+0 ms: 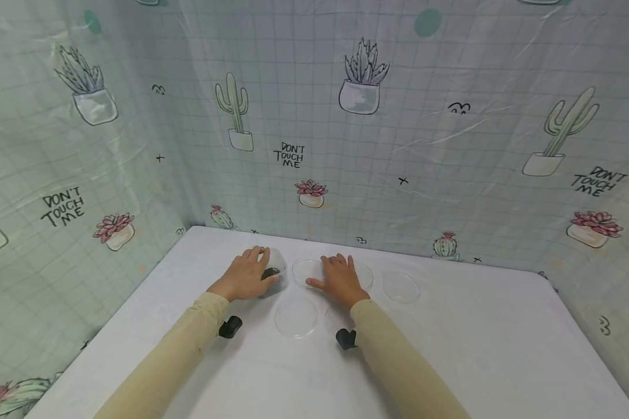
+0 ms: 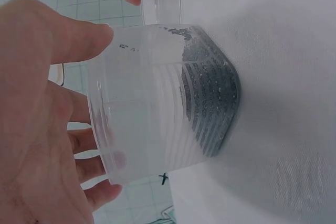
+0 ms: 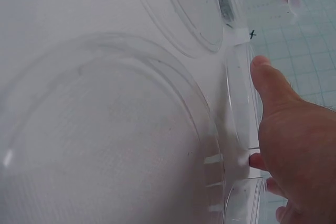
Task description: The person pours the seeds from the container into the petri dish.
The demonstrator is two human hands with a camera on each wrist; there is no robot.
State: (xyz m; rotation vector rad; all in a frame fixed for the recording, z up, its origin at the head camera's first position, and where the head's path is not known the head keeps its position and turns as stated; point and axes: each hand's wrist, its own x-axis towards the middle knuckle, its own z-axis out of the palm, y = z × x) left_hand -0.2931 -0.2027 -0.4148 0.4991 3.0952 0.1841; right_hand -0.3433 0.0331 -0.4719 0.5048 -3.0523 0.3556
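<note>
Clear dishes [image 1: 296, 318] near, plastic tub [image 2: 147, 98] beyond
Right hand [image 1: 340, 280] spreads its fingers over rear dishes [image 1: 365, 277], contact unclear; left hand [image 1: 247, 274] grips the tub's rim at the table's [image 1: 503, 331] back left. Probably light, thin-walled, slippery: hold its rim.

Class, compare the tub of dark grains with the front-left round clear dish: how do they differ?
The tub is deep; the dish is shallow. The tub holds dark grains; the dish shows none. The tub is held; the dish lies untouched on the table. Both are see-through.
</note>
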